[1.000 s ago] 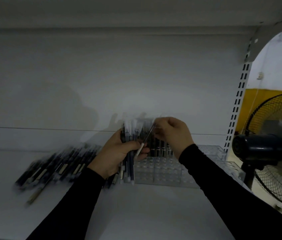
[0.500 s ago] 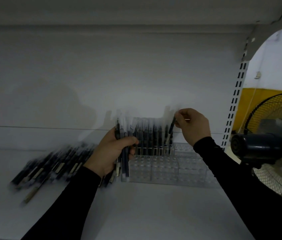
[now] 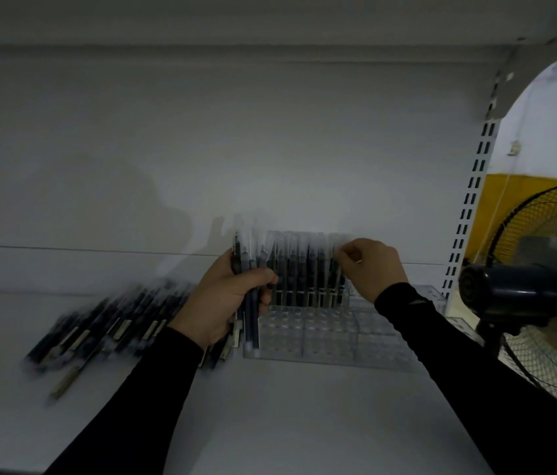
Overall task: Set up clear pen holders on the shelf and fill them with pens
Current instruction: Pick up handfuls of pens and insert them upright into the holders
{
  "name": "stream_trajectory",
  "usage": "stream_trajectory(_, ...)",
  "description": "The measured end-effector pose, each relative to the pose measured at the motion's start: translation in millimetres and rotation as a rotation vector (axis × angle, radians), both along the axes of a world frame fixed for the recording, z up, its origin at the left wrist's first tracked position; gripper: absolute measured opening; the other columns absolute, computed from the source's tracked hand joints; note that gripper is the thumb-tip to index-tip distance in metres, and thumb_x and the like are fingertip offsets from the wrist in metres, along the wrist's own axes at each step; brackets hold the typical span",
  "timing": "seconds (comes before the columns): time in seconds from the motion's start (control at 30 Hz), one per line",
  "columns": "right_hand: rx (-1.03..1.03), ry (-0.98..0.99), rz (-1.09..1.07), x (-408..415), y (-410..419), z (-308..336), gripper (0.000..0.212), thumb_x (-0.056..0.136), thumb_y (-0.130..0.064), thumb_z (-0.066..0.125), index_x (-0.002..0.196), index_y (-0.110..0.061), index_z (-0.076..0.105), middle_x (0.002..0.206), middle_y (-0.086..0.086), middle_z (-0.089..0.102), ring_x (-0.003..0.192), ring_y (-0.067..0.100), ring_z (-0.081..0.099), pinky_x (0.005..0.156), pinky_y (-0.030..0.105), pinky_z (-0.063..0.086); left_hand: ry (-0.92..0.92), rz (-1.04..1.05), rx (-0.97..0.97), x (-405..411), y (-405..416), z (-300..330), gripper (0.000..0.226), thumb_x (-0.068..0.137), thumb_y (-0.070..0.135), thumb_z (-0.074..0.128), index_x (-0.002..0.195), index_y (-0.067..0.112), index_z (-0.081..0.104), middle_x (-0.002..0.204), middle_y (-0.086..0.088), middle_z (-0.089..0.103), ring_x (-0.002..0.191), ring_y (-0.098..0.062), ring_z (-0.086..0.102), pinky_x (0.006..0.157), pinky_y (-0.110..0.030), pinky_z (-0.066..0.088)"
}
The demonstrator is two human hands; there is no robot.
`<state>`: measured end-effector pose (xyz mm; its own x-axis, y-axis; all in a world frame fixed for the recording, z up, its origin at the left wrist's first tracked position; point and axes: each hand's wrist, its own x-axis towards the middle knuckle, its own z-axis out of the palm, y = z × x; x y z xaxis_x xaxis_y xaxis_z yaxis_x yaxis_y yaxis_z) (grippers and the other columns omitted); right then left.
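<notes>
One clear pen holder (image 3: 325, 334) sits on the shelf (image 3: 270, 423) at centre frame, its back row filled with upright pens (image 3: 304, 269). Just left, the left hand (image 3: 232, 296) grips a vertical bundle of pens (image 3: 248, 286). At the row's right end, nearest the empty slots, the right hand (image 3: 369, 269) pinches one pen top.

Left hand (image 3: 225, 299) grips bunch of pens (image 3: 248, 289), upright. Right hand (image 3: 371, 269) pinches top of pen (image 3: 335, 269) at right end of back row in clear holder (image 3: 325, 341). Loose pens (image 3: 106, 323) lie on white shelf (image 3: 270, 423), left side. Black fan (image 3: 537, 289) stands at right.
</notes>
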<state>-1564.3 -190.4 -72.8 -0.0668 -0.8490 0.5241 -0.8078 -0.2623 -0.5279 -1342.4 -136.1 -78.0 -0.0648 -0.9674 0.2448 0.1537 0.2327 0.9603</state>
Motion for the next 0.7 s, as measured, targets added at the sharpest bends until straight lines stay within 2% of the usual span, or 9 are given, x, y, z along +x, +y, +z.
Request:
stream_trajectory(0.13, 0.012, 0.002, -0.007, -1, 3, 2, 0.022, 0.093, -0.032, 0.059, 0.095, -0.012, 0.068, 0.083, -0.001, 0.063, 0.076, 0.012, 0.054, 0.074, 0.019, 0.042, -0.033, -0.031, -0.001, 0, 1, 0, 0.013, 0.092, -0.002, 0.057, 0.104, -0.007, 0.059, 0.079, -0.01, 0.071, 0.052, -0.016, 0.057, 0.046, -0.026, 0.048)
stream_trajectory(0.27, -0.094, -0.082, 0.029, 6, 15, 5, 0.023, 0.092, -0.037, 0.059, 0.087, -0.016, 0.066, 0.077, -0.007, 0.062, 0.07, 0.009, 0.056, 0.066, 0.013, 0.039, -0.057, -0.082, 0.012, 0, 4, 1, 0.01, 0.094, -0.003, 0.054, 0.1, -0.001, 0.062, 0.091, -0.014, 0.074, 0.055, -0.016, 0.059, 0.048, -0.026, 0.051)
stream_trajectory(0.3, -0.077, -0.116, 0.078, 10, 19, 6, 0.025, 0.092, -0.04, 0.058, 0.082, -0.018, 0.065, 0.074, -0.007, 0.065, 0.067, 0.008, 0.058, 0.064, 0.013, 0.041, -0.065, -0.089, 0.015, -1, 5, 1, 0.011, 0.094, -0.003, 0.054, 0.099, 0.0, 0.063, 0.092, -0.014, 0.074, 0.056, -0.016, 0.06, 0.048, -0.027, 0.051)
stream_trajectory(0.37, 0.045, -0.217, 0.234, 21, 27, 9, 0.026, 0.09, -0.045, 0.058, 0.077, -0.023, 0.066, 0.071, -0.007, 0.068, 0.065, 0.007, 0.064, 0.065, 0.022, 0.05, -0.082, -0.089, 0.02, -2, 5, 1, 0.01, 0.093, -0.002, 0.056, 0.098, 0.001, 0.064, 0.088, -0.014, 0.072, 0.057, -0.017, 0.06, 0.049, -0.027, 0.051)
stream_trajectory(0.43, 0.191, -0.337, 0.384, 35, 34, 10, 0.025, 0.088, -0.048, 0.059, 0.079, -0.027, 0.068, 0.075, -0.006, 0.07, 0.068, 0.007, 0.066, 0.071, 0.03, 0.057, -0.099, -0.082, 0.015, -3, 6, 1, 0.01, 0.091, -0.002, 0.059, 0.096, 0.004, 0.065, 0.074, -0.013, 0.066, 0.056, -0.017, 0.059, 0.049, -0.027, 0.05)
stream_trajectory(0.5, 0.28, -0.429, 0.472, 45, 37, 9, 0.026, 0.088, -0.047, 0.06, 0.092, -0.023, 0.072, 0.082, -0.005, 0.071, 0.073, 0.007, 0.066, 0.07, 0.027, 0.056, -0.113, -0.085, -0.002, -4, 7, 2, 0.013, 0.09, -0.003, 0.059, 0.096, 0.005, 0.067, 0.065, -0.009, 0.063, 0.054, -0.016, 0.059, 0.05, -0.026, 0.051)
stream_trajectory(0.57, 0.313, -0.494, 0.516, 51, 37, 8, 0.028, 0.089, -0.04, 0.062, 0.101, -0.017, 0.072, 0.082, -0.007, 0.07, 0.072, 0.004, 0.063, 0.064, 0.018, 0.051, -0.116, -0.092, -0.016, -4, 8, 2, 0.015, 0.089, -0.004, 0.059, 0.098, 0.005, 0.068, 0.067, -0.008, 0.066, 0.057, -0.017, 0.061, 0.051, -0.027, 0.053)
stream_trajectory(0.7, 0.346, -0.656, 0.551, 54, 36, 6, 0.012, 0.087, -0.028, 0.068, 0.085, -0.016, 0.07, 0.072, -0.006, 0.065, 0.07, 0.008, 0.058, 0.065, 0.022, 0.048, -0.066, -0.116, 0.004, -5, 7, 1, 0.02, 0.091, -0.006, 0.057, 0.101, 0.007, 0.068, 0.08, -0.01, 0.072, 0.062, -0.02, 0.067, 0.059, -0.031, 0.059)
